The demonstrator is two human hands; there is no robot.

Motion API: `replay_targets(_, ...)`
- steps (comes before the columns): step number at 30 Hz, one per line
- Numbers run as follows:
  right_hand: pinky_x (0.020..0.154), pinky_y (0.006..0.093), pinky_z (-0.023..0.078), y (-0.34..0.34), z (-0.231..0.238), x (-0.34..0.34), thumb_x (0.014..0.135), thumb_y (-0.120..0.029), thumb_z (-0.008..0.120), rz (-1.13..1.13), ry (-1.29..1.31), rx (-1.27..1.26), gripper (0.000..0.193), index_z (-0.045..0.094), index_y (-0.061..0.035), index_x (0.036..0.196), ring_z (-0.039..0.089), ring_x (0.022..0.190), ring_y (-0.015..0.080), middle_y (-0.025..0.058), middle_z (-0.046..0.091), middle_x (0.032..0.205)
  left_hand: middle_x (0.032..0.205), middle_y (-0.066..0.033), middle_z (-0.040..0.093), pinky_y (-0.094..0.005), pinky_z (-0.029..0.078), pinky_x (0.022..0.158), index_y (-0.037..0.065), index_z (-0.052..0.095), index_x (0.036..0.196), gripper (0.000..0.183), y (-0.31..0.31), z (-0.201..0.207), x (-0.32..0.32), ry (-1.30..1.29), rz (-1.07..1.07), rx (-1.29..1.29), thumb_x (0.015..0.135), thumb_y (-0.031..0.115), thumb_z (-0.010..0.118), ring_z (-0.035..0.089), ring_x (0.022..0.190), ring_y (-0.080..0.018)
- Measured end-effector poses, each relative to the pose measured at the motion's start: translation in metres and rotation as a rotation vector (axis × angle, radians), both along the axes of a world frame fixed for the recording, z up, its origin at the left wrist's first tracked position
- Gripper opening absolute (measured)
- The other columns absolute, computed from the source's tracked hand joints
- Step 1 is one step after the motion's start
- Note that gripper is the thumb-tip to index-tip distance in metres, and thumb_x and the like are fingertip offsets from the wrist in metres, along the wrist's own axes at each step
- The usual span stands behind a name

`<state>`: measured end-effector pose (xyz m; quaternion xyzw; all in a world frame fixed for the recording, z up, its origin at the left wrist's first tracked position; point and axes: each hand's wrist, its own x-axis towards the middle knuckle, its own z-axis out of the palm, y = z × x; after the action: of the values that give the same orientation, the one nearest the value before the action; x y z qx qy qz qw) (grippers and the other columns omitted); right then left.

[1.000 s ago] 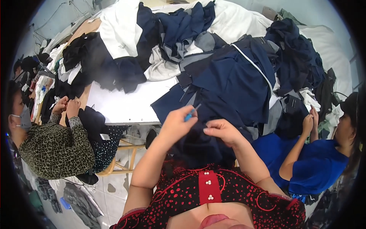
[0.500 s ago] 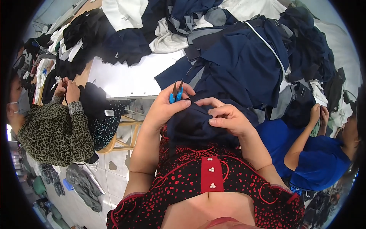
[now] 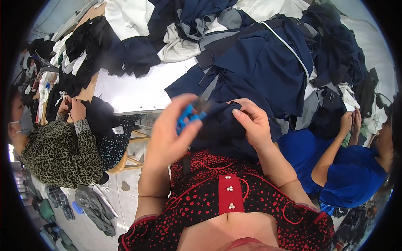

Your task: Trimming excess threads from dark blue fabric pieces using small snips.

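In my left hand [image 3: 167, 136] is a pair of blue-handled thread snips [image 3: 187, 118]; both are smeared by motion. The dark blades point up and right, close to the edge of a navy cloth piece [image 3: 220, 131]. My right hand [image 3: 254, 123] pinches that edge between thumb and fingers. The cloth hangs from there over my lap, against my black and red dress. Whether the blades touch the cloth or any thread, I cannot tell.
Navy garments [image 3: 259, 62] lie heaped ahead on a white table [image 3: 130, 90], with a white cord across them. A co-worker in leopard print [image 3: 60, 152] sits at left, another in blue [image 3: 349, 180] at right, both handling cloth. A wooden stool [image 3: 132, 157] stands at left.
My left hand has come off the cloth and turned the snips from pointing upward to pointing right, toward the edge. My right hand has moved slightly right and lifted the cloth edge.
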<state>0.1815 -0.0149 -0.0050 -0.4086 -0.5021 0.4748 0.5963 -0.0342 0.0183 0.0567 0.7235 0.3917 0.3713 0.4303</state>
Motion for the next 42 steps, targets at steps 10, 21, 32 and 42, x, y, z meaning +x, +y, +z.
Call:
replay_targets(10, 0.072, 0.0283, 0.046, -0.005, 0.009, -0.004, 0.082, -0.005, 0.060, -0.101, -0.337, 0.171, 0.008, 0.059, 0.0028, 0.081, 0.060, 0.082, 0.0223, 0.0145, 0.062, 0.097, 0.093, -0.0170, 0.060, -0.0373, 0.050, 0.066, 0.001, 0.051, 0.107, 0.036, -0.020, -0.006, 0.025, 0.165, -0.101, 0.163, 0.076, 0.010, 0.066, 0.062, 0.078, -0.0349)
replay_targets(21, 0.070, 0.0293, 0.049, -0.008, 0.009, -0.003, 0.076, 0.000, 0.060, -0.217, -0.592, 0.342, 0.008, 0.061, 0.0029, 0.084, 0.062, 0.081, 0.0248, 0.0140, 0.063, 0.099, 0.087, -0.0153, 0.059, -0.0322, 0.047, 0.068, 0.001, 0.051, 0.109, 0.033, -0.023, -0.007, 0.029, 0.173, -0.120, 0.110, 0.080, 0.010, 0.063, 0.060, 0.075, -0.0287)
replay_targets(32, 0.070, 0.0292, 0.049, -0.010, 0.008, -0.003, 0.074, 0.004, 0.062, -0.294, -0.618, 0.364, 0.008, 0.060, 0.0040, 0.082, 0.062, 0.080, 0.0255, 0.0146, 0.063, 0.098, 0.093, -0.0187, 0.059, -0.0390, 0.048, 0.064, 0.001, 0.048, 0.110, 0.035, -0.024, -0.013, 0.033, 0.150, -0.124, 0.173, 0.080, 0.011, 0.062, 0.060, 0.078, -0.0361)
replay_targets(42, 0.068, 0.0291, 0.049, -0.011, 0.003, -0.004, 0.073, 0.005, 0.062, -0.306, -0.635, 0.379, 0.009, 0.059, 0.0045, 0.082, 0.062, 0.078, 0.0252, 0.0153, 0.062, 0.099, 0.089, -0.0164, 0.058, -0.0338, 0.047, 0.069, 0.001, 0.051, 0.109, 0.031, -0.026, -0.015, 0.034, 0.136, -0.109, 0.165, 0.081, 0.010, 0.061, 0.059, 0.077, -0.0314)
